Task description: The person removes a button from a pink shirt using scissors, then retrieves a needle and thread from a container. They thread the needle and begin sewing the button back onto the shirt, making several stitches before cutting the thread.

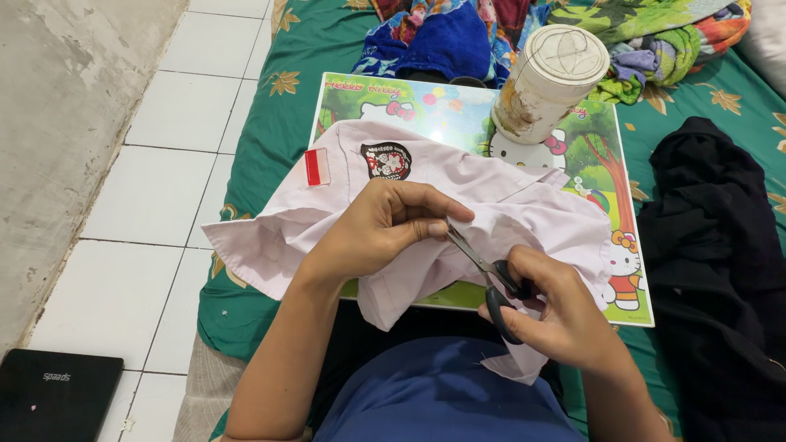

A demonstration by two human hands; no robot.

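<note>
A pale pink shirt (327, 205) with a red-and-white flag patch and a dark round badge lies across a small cartoon-printed table (606, 164). My left hand (385, 225) pinches a fold of the shirt near its middle. My right hand (557, 315) holds black-handled scissors (487, 278), with the blades pointing up-left toward my left fingertips and the fabric pinched there. The blade tips are partly hidden by my left fingers.
A worn white cylindrical container (544, 82) stands at the table's far edge. A black garment (712, 262) lies to the right on the green sheet (270, 115). Colourful cloths (458, 37) are piled beyond. A black flat case (53, 397) lies on white floor tiles at left.
</note>
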